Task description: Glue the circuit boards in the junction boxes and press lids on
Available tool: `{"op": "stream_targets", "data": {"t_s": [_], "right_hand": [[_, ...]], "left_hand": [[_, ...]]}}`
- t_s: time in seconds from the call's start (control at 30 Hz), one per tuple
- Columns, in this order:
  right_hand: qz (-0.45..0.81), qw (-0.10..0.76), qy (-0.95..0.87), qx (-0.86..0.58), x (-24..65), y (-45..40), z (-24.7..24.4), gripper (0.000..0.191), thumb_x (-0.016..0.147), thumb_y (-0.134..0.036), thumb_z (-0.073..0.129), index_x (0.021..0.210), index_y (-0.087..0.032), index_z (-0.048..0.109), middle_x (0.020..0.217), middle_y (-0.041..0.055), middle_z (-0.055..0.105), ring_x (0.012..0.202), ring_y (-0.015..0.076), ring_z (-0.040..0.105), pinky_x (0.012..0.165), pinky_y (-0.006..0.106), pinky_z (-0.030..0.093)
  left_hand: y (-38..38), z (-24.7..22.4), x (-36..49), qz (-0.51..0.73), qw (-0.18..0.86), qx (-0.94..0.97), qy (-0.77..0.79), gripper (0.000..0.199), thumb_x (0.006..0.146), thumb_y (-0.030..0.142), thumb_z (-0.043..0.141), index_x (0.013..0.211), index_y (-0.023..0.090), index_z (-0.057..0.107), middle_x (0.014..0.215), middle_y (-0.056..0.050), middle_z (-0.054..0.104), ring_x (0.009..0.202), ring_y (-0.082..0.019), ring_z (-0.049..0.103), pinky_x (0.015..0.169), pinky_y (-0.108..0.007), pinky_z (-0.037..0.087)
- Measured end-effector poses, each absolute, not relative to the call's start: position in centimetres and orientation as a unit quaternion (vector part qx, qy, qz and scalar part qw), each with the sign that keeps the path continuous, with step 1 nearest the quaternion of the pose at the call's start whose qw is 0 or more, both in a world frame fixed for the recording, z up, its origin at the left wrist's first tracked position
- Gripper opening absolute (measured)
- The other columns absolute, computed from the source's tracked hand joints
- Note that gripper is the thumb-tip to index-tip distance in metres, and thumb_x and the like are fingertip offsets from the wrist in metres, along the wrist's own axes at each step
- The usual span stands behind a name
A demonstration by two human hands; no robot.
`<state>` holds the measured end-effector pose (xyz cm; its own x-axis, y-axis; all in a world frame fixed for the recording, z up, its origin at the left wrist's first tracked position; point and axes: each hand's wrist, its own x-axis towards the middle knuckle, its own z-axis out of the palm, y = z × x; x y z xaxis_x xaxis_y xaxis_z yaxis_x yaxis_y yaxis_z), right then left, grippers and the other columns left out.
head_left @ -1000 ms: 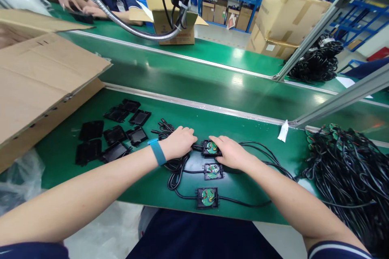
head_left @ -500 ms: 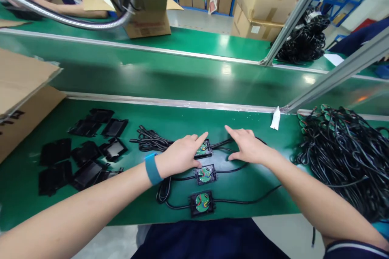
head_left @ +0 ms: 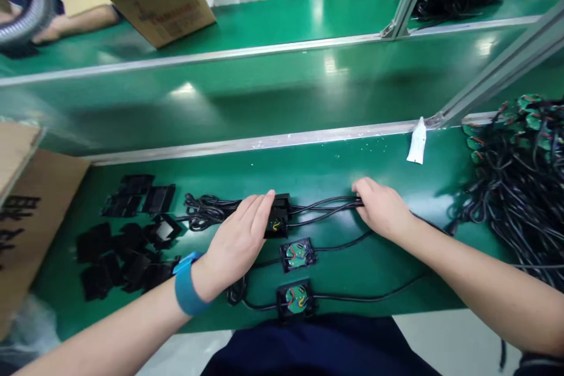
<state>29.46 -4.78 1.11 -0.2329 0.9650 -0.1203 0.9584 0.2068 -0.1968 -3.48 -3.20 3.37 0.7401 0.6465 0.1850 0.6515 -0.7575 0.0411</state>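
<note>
Left hand (head_left: 240,234), grip open, fingers extended, rests against black enclosures (head_left: 282,202) on the table (head_left: 308,167), 11 o'clock from an open circuit-board housing (head_left: 298,254). Right hand (head_left: 382,208), at 3 o'clock, grips black cables (head_left: 324,206); gentle, level tension should spare their joints.

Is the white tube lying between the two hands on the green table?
No, the white tube lies farther back than the left hand and right hand, near the foot of the slanted metal post.
</note>
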Motion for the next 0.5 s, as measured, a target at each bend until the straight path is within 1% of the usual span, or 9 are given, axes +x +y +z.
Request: {"op": "stream_targets", "data": {"t_s": [0.07, 0.1, 0.17, 0.2, 0.23, 0.27, 0.33, 0.43, 0.5], "right_hand": [[0.121, 0.057, -0.753, -0.644, 30.9, -5.1, 0.4, 0.04, 0.08, -0.01, 0.053, 0.12, -0.018, 0.056, 0.102, 0.0088, 0.07, 0.081, 0.0232, 0.067, 0.066, 0.03, 0.047], [0.124, 0.085, -0.743, -0.652, 31.7, -5.2, 0.1, 0.04, 0.081, -0.013, 0.054, 0.12, -0.019, 0.057, 0.099, 0.0077, 0.072, 0.081, 0.0233, 0.068, 0.066, 0.03, 0.047], [0.134, 0.136, -0.724, -0.663, 33.5, -5.2, 0.1, 0.028, 0.084, -0.022, 0.056, 0.111, -0.022, 0.062, 0.092, 0.0058, 0.074, 0.077, 0.0231, 0.069, 0.065, 0.03, 0.048], [0.147, 0.156, -0.713, -0.667, 34.3, -5.2, 0.3, 0.02, 0.086, -0.029, 0.058, 0.104, -0.023, 0.065, 0.086, 0.0047, 0.074, 0.072, 0.0224, 0.068, 0.064, 0.031, 0.048], [0.168, 0.17, -0.701, -0.672, 35.1, -5.2, 0.9, 0.018, 0.086, -0.036, 0.059, 0.096, -0.023, 0.067, 0.08, 0.0036, 0.073, 0.066, 0.0212, 0.066, 0.061, 0.031, 0.047], [0.2, 0.178, -0.687, -0.676, 35.9, -5.3, 1.6, 0.021, 0.087, -0.044, 0.06, 0.09, -0.024, 0.067, 0.073, 0.0024, 0.07, 0.061, 0.0196, 0.063, 0.059, 0.03, 0.046], [0.283, 0.19, -0.649, -0.68, 37.3, -5.7, 3.5, 0.034, 0.086, -0.057, 0.061, 0.084, -0.024, 0.067, 0.064, 0.0008, 0.064, 0.054, 0.017, 0.057, 0.055, 0.029, 0.044], [0.379, 0.208, -0.596, -0.677, 39.4, -6.2, 7.0, 0.048, 0.082, -0.069, 0.061, 0.09, -0.023, 0.07, 0.058, 0.0, 0.058, 0.051, 0.0156, 0.053, 0.05, 0.029, 0.042], [0.352, 0.207, -0.602, -0.686, 40.3, -5.6, 9.4, 0.057, 0.08, -0.074, 0.059, 0.097, -0.022, 0.073, 0.059, 0.0011, 0.06, 0.052, 0.0156, 0.052, 0.05, 0.03, 0.042]], "left_hand": [[-2.7, 4.0, -4.6, -0.134, 0.061, -0.927, -0.344, 0.094, 0.075, -0.004, 0.048, 0.158, 0.01, 0.007, 0.133, -0.023, 0.057, 0.125, -0.036, 0.056, 0.101, -0.053, 0.054], [-2.3, 4.3, -5.1, -0.141, 0.078, -0.925, -0.344, 0.095, 0.075, -0.004, 0.048, 0.159, 0.01, 0.005, 0.134, -0.023, 0.057, 0.126, -0.036, 0.055, 0.1, -0.053, 0.055], [-1.3, 5.1, -6.0, -0.146, 0.106, -0.922, -0.343, 0.095, 0.076, -0.005, 0.048, 0.159, 0.01, 0.004, 0.134, -0.023, 0.057, 0.127, -0.036, 0.055, 0.1, -0.052, 0.055], [-0.6, 5.5, -6.5, -0.146, 0.121, -0.92, -0.343, 0.095, 0.076, -0.005, 0.049, 0.159, 0.01, 0.005, 0.134, -0.023, 0.057, 0.127, -0.035, 0.055, 0.101, -0.052, 0.055], [0.2, 5.9, -7.0, -0.146, 0.135, -0.918, -0.343, 0.094, 0.075, -0.005, 0.049, 0.159, 0.01, 0.008, 0.133, -0.023, 0.058, 0.127, -0.035, 0.055, 0.102, -0.052, 0.055], [1.1, 6.3, -7.6, -0.142, 0.148, -0.916, -0.344, 0.092, 0.075, -0.004, 0.051, 0.158, 0.009, 0.012, 0.132, -0.023, 0.058, 0.127, -0.035, 0.055, 0.103, -0.052, 0.054], [3.2, 7.1, -9.1, -0.126, 0.17, -0.911, -0.353, 0.085, 0.076, -0.001, 0.054, 0.154, 0.008, 0.022, 0.132, -0.023, 0.058, 0.127, -0.036, 0.054, 0.105, -0.053, 0.051], [7.2, 8.4, -11.6, -0.081, 0.192, -0.897, -0.39, 0.066, 0.081, 0.006, 0.054, 0.145, 0.007, 0.036, 0.132, -0.021, 0.057, 0.13, -0.034, 0.051, 0.109, -0.053, 0.047], [10.4, 9.2, -13.0, -0.052, 0.189, -0.892, -0.408, 0.055, 0.086, 0.013, 0.052, 0.139, 0.006, 0.042, 0.134, -0.019, 0.055, 0.133, -0.032, 0.048, 0.111, -0.051, 0.045]]}}
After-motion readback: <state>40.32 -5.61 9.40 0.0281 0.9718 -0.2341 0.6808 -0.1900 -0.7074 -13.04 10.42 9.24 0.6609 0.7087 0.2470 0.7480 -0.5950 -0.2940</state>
